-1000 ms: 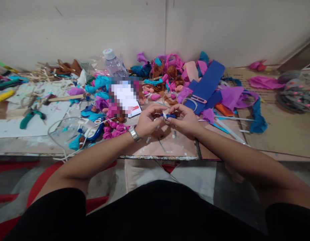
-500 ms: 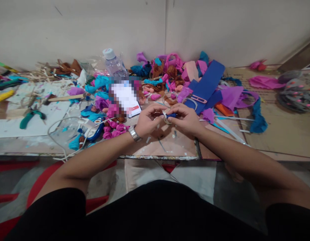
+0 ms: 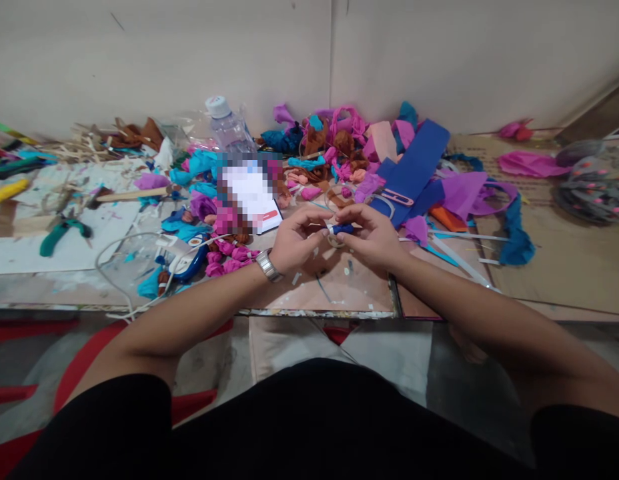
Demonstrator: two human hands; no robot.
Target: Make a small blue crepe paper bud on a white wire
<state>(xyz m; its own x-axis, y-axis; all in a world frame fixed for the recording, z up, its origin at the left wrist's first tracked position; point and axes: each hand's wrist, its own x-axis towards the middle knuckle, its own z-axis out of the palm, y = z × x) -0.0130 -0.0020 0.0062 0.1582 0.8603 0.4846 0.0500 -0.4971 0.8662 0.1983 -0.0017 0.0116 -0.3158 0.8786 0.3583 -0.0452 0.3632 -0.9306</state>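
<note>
Between my hands is a small dark blue crumpled paper piece [image 3: 345,229] with a white band at its left end. My left hand [image 3: 298,239], with a metal watch [image 3: 268,265] on the wrist, pinches the white-banded end between thumb and fingers. My right hand [image 3: 373,237] is closed around the blue part, thumb below and fingers curled over the top. Just beneath the fingertips a pale ring-like object [image 3: 335,241] shows, partly hidden. Behind my right hand lie dark blue paper strips [image 3: 418,167] with a pink paper clip [image 3: 398,197] on them.
A phone [image 3: 257,200] with a lit screen lies beyond my left hand, before a plastic bottle [image 3: 229,127]. Crumpled pink paper bundles [image 3: 234,253], a corded blue-and-white device [image 3: 189,257] and green pliers [image 3: 64,233] lie leftward. Purple paper [image 3: 462,193] and white strips [image 3: 459,260] lie rightward.
My right index finger has shifted slightly, and the white band now sits flatter around the blue paper's end. Both arms stay in place.
</note>
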